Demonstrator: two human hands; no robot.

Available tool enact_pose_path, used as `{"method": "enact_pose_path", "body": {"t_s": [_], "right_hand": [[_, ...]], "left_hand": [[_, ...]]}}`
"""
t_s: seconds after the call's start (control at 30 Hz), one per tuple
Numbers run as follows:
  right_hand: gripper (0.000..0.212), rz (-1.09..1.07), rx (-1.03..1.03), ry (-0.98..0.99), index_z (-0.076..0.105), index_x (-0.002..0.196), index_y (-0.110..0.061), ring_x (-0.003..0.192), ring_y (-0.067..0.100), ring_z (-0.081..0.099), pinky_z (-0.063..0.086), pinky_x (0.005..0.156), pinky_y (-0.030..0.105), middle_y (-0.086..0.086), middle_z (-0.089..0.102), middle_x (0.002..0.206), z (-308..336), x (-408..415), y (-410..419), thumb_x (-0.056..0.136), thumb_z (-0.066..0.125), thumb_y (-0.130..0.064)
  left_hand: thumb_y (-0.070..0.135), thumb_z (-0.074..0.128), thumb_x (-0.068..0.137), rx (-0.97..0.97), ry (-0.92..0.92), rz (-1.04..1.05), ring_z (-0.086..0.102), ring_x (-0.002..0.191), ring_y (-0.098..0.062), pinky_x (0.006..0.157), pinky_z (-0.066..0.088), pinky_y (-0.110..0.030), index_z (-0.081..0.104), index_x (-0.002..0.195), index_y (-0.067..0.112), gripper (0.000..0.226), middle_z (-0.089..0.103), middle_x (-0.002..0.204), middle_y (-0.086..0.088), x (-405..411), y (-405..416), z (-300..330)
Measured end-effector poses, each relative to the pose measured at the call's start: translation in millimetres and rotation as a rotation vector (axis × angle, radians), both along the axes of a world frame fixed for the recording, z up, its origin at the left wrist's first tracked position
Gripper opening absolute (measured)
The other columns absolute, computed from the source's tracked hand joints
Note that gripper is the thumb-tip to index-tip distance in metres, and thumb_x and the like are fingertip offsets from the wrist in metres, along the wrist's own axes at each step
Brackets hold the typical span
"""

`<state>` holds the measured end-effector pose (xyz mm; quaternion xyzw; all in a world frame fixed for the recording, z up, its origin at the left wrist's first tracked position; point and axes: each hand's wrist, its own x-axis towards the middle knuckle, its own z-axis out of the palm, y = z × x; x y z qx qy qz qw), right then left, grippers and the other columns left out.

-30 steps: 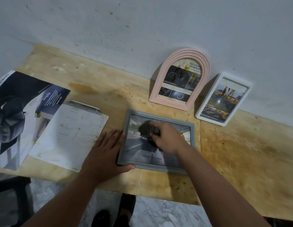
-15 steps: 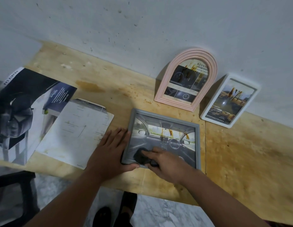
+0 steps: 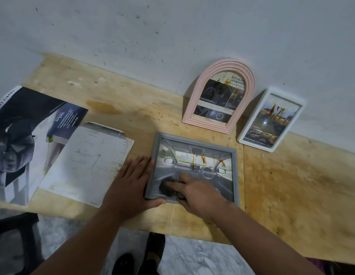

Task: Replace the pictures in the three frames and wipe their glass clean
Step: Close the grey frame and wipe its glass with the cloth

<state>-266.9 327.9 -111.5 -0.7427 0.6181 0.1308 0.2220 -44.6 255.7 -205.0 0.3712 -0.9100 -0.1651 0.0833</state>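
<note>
- Wood bench [image 3: 291, 185] against grey wall.
- Grey frame [image 3: 194, 143] lies flat, centre; left hand [image 3: 131, 183] flat, steadying its edge.
- Right hand [image 3: 196, 192] presses dark cloth [image 3: 165, 187] on glass, lower left.
- Wiping step; next, brown streaks [image 3: 202, 158] higher up.

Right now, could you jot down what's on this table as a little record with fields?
surface: wooden table against a wall
grey frame: lying flat, orange streaks on glass
left hand: flat, bracing the frame's left edge
right hand: pressing a dark cloth on the glass
pink arched frame: leaning on wall, stained
white frame: leaning on wall, stained
papers: loose sheets at left
</note>
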Motion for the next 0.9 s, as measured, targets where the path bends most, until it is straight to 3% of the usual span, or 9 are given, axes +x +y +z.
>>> {"method": "enact_pose_path", "body": {"t_s": [0.07,0.13,0.2,0.33,0.53,0.7,0.9], "right_hand": [[0.053,-0.040,0.067,-0.057,0.040,0.153,-0.038,0.113,0.025,0.060,0.051,0.085,0.036,-0.002,0.050,0.138,5.9,-15.4,5.0,0.102,0.054,-0.036],[0.048,-0.241,0.163,-0.253,0.049,0.147,-0.040,0.110,0.018,0.065,0.055,0.089,0.031,-0.005,0.058,0.135,11.4,-35.4,2.1,0.101,0.060,-0.035],[0.044,-0.467,0.083,-0.412,0.056,0.140,-0.042,0.103,0.016,0.069,0.057,0.088,0.030,-0.008,0.065,0.127,13.4,-56.0,-7.9,0.099,0.064,-0.031],[0.045,-0.689,-0.183,-0.291,0.056,0.144,-0.034,0.116,0.024,0.062,0.051,0.101,0.041,0.003,0.064,0.130,-1.4,-84.0,-33.9,0.099,0.062,-0.030],[0.047,-0.650,-0.209,-0.184,0.052,0.148,-0.024,0.116,0.031,0.058,0.048,0.097,0.038,0.010,0.061,0.131,-25.9,-66.1,-39.9,0.101,0.057,-0.031],[0.049,-0.603,-0.213,-0.142,0.048,0.150,-0.024,0.104,0.033,0.061,0.050,0.081,0.039,0.010,0.057,0.123,-31.8,-49.3,-23.1,0.103,0.053,-0.035],[0.049,-0.559,-0.159,-0.128,0.046,0.151,-0.030,0.104,0.032,0.061,0.051,0.082,0.039,0.008,0.058,0.121,-22.0,-44.0,-14.9,0.102,0.053,-0.036]], "left_hand": [[0.094,0.045,0.078,0.001,-0.006,-0.002,0.025,0.157,-0.027,0.126,0.023,-0.053,0.033,0.160,0.009,0.119,0.034,0.166,-0.012,0.2,0.0,0.3],[0.094,0.046,0.078,0.001,-0.008,-0.002,0.025,0.157,-0.027,0.126,0.023,-0.053,0.032,0.160,0.009,0.120,0.033,0.166,-0.012,-0.5,-0.8,1.0],[0.094,0.046,0.078,0.003,-0.007,0.000,0.024,0.157,-0.026,0.126,0.023,-0.053,0.032,0.160,0.009,0.120,0.033,0.166,-0.011,-1.0,-1.3,1.8],[0.095,0.043,0.078,0.017,-0.027,0.005,0.020,0.158,-0.024,0.128,0.019,-0.051,0.029,0.161,0.009,0.120,0.029,0.168,-0.010,-1.1,-0.5,3.4],[0.096,0.040,0.078,0.033,-0.055,0.005,0.012,0.160,-0.022,0.129,0.011,-0.048,0.020,0.164,0.012,0.121,0.021,0.171,-0.008,-0.8,-2.3,1.4],[0.093,0.039,0.081,0.021,-0.035,-0.014,0.013,0.160,-0.025,0.128,0.012,-0.049,0.016,0.165,0.020,0.114,0.021,0.170,-0.010,-0.8,-1.5,3.5],[0.092,0.042,0.082,0.012,-0.037,-0.021,0.016,0.159,-0.026,0.126,0.018,-0.054,0.032,0.161,0.026,0.104,0.027,0.168,-0.013,-0.9,-1.8,3.1]]}}
